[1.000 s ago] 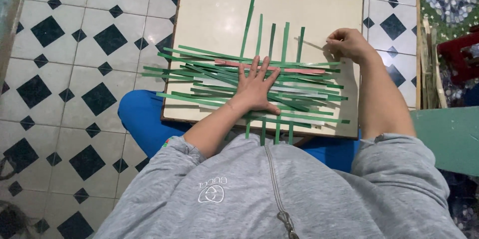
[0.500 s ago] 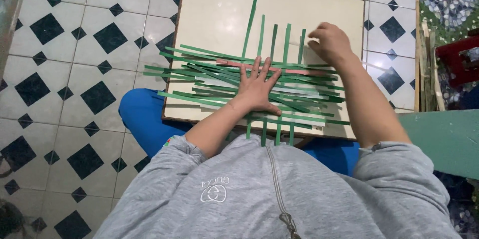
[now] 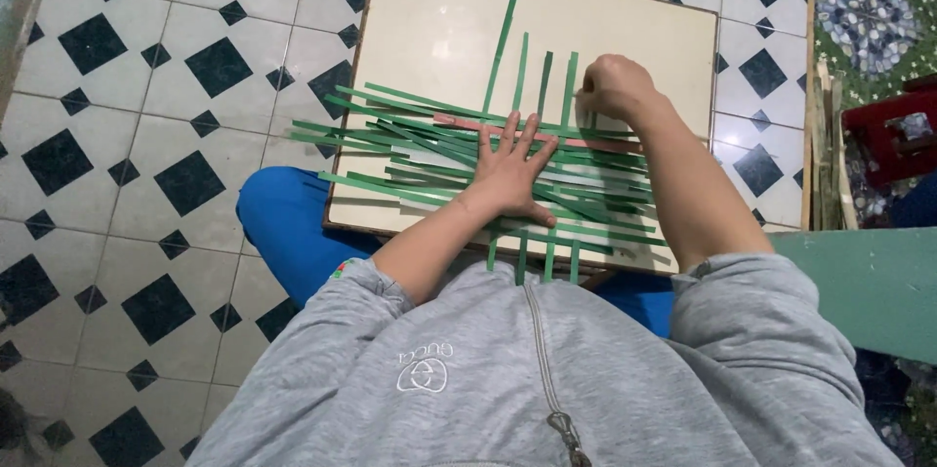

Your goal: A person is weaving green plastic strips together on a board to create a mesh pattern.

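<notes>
Many thin green strips [image 3: 439, 150] lie crossed on the pale board [image 3: 429, 28] under your hands. Your left hand [image 3: 512, 169] is spread flat, pressing them down. Your right hand [image 3: 613, 88], up and to the right of it, pinches one upright strip's end. They look light, bendy and slippery, so hold near the ends.

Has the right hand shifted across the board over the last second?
Yes. The right hand moved left from the board's right edge to the upright green strips.

Green strips [image 3: 459, 150] on cream board [image 3: 429, 28]; black-and-white tiles [image 3: 146, 86].
</notes>
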